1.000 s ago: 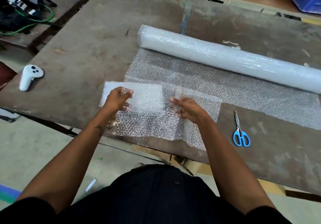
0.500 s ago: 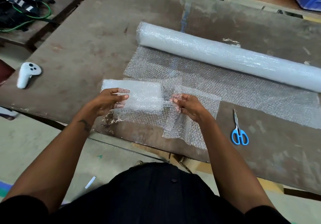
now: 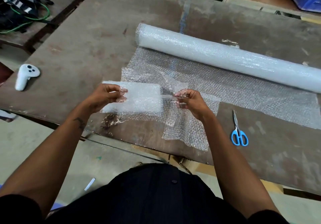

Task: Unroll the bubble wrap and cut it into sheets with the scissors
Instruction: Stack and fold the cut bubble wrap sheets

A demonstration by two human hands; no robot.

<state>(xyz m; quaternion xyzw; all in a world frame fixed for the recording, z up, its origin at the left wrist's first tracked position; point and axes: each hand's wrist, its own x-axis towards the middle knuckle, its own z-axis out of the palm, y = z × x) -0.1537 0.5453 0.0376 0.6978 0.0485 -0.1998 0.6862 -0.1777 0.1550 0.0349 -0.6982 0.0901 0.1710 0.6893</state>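
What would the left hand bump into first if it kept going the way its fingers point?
The left hand points right, across the folded bubble wrap it already pinches. Going straight on, it would probably meet the right hand first, which pinches the same wrap just opposite. Their relative heights are hard to judge.

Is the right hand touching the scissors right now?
Apart. The head view shows the right hand pinching bubble wrap, while the scissors lie on the table with bare tabletop between them.

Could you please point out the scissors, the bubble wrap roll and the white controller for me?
scissors (image 3: 239,136): head view, on the blue handles.
bubble wrap roll (image 3: 217,55): head view, mid-length on its top.
white controller (image 3: 26,76): head view, on its body.
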